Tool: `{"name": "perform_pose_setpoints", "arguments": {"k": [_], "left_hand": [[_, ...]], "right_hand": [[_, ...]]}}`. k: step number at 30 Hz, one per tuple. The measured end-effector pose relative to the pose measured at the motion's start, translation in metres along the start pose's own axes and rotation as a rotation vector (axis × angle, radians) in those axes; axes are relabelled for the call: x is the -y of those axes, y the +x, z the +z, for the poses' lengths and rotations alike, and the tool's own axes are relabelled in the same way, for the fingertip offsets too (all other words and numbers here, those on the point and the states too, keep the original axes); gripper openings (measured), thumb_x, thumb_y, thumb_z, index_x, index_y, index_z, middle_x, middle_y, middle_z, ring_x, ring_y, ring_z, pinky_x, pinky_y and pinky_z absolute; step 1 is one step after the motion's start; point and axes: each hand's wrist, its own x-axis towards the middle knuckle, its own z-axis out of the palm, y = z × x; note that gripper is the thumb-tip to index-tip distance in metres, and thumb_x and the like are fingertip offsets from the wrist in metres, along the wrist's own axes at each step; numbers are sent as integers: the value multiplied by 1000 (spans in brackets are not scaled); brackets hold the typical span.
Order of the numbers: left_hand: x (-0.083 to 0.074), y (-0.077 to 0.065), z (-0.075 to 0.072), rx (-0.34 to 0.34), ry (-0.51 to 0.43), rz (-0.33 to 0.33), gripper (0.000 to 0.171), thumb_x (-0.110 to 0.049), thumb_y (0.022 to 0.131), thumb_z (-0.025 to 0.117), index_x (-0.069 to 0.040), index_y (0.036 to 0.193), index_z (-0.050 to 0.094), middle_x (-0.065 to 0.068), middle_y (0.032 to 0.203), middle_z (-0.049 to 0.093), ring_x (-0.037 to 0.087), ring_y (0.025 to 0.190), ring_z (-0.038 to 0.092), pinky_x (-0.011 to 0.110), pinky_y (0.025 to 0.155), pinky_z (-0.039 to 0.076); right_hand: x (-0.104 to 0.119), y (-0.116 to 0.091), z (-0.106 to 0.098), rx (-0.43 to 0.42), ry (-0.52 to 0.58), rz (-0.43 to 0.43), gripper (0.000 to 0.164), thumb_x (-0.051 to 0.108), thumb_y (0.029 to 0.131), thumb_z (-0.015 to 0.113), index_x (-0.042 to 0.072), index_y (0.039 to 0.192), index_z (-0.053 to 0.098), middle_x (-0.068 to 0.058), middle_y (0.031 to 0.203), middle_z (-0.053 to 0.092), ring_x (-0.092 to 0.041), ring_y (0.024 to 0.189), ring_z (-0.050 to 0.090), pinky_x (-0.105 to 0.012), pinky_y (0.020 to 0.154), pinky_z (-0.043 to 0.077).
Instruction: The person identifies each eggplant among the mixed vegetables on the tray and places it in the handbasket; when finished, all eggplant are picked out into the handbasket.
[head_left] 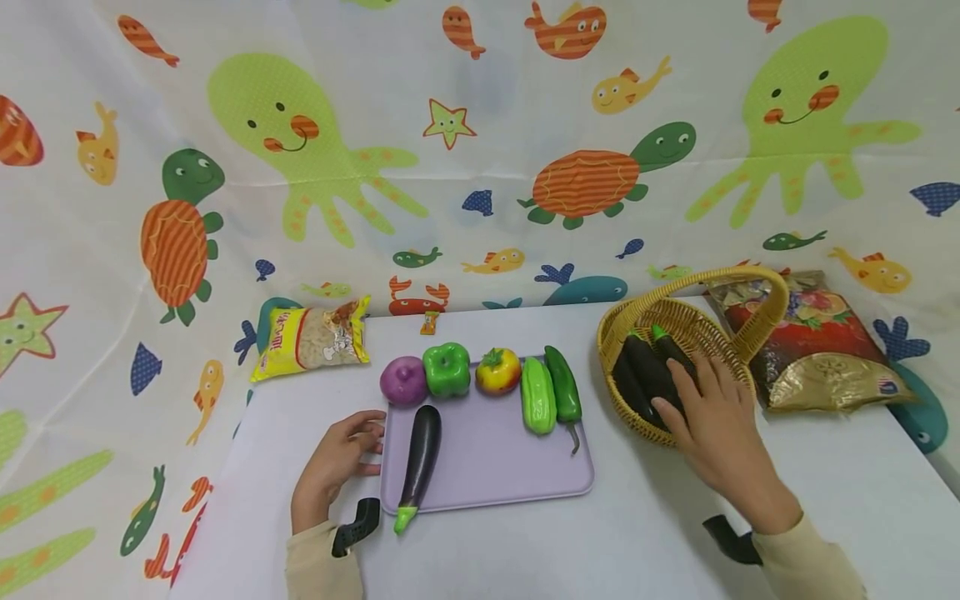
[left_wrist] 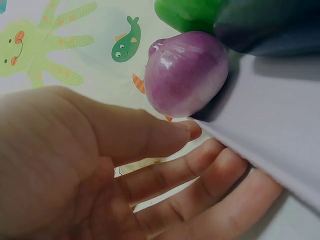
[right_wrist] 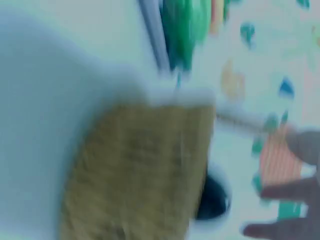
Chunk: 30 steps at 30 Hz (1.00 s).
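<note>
My left hand (head_left: 339,454) is at the left edge of a lilac tray (head_left: 487,454); in the left wrist view its loosely bent fingers touch the rim, just below a purple onion (left_wrist: 187,72). A dark eggplant (head_left: 423,450) lies on the tray beside that hand, its green stem end over the front rim. My right hand (head_left: 720,433) reaches over a wicker basket (head_left: 697,317), fingers spread above dark eggplants (head_left: 651,367) inside. Whether it touches them is unclear, since the right wrist view is blurred and shows only the basket's side and some fingers.
Along the tray's back are a green bell pepper (head_left: 447,369), a yellow-red tomato (head_left: 498,371), a light green cucumber (head_left: 538,396) and a green chili pepper (head_left: 564,385). A yellow snack bag (head_left: 311,337) lies back left, a small wrapped candy (head_left: 429,322) behind the tray, a red-gold bag (head_left: 817,342) right of the basket.
</note>
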Motion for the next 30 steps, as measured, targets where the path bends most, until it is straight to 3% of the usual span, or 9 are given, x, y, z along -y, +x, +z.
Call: {"name": "perform_pose_setpoints", "arguments": {"k": [3, 6, 11, 16, 19, 23, 30], "left_hand": [[0, 0, -1, -1, 8, 2, 36, 0, 93, 39, -5, 126, 49, 18, 106, 50, 26, 87, 53, 40, 64, 56], [-1, -1, 0, -5, 10, 4, 35, -1, 93, 40, -5, 126, 50, 18, 106, 50, 25, 86, 53, 40, 64, 56], [-1, 1, 0, 6, -10, 9, 35, -2, 94, 40, -3, 128, 48, 18, 108, 49, 25, 87, 53, 41, 63, 56], [0, 1, 1, 5, -15, 14, 35, -1, 94, 40, -3, 128, 48, 18, 108, 49, 24, 86, 53, 41, 62, 56], [0, 1, 3, -1, -19, 14, 34, -1, 93, 41, -3, 127, 49, 18, 107, 50, 24, 85, 54, 41, 61, 56], [-1, 1, 5, 5, -20, 16, 34, -1, 93, 42, -4, 126, 50, 18, 106, 51, 24, 84, 55, 41, 61, 56], [-1, 1, 1, -12, 11, 10, 33, -1, 92, 41, -5, 124, 52, 17, 105, 51, 24, 84, 55, 40, 61, 56]], "right_hand": [[34, -14, 16, -187, 19, -73, 47, 33, 94, 46, -2, 125, 50, -29, 130, 41, -45, 125, 30, -64, 96, 24], [68, -21, 37, -285, 107, -179, 43, 29, 93, 42, -3, 118, 55, -25, 123, 49, -42, 121, 38, -57, 100, 26], [121, -28, 75, -175, 199, -315, 38, 20, 87, 52, 1, 119, 56, -15, 114, 56, -33, 112, 48, -46, 100, 33], [175, -27, 106, -7, 197, -440, 38, 23, 87, 57, 9, 122, 54, -2, 98, 58, -17, 95, 53, -35, 87, 44], [201, -25, 121, 76, 165, -517, 41, 29, 88, 57, 12, 125, 52, 1, 91, 57, -14, 88, 53, -32, 80, 46], [221, -23, 133, 135, 95, -546, 48, 40, 89, 55, 17, 130, 48, 2, 86, 56, -14, 82, 51, -30, 74, 45], [235, -21, 140, 128, 22, -556, 51, 50, 87, 53, 21, 129, 48, 1, 79, 56, -16, 74, 49, -29, 66, 41]]}}
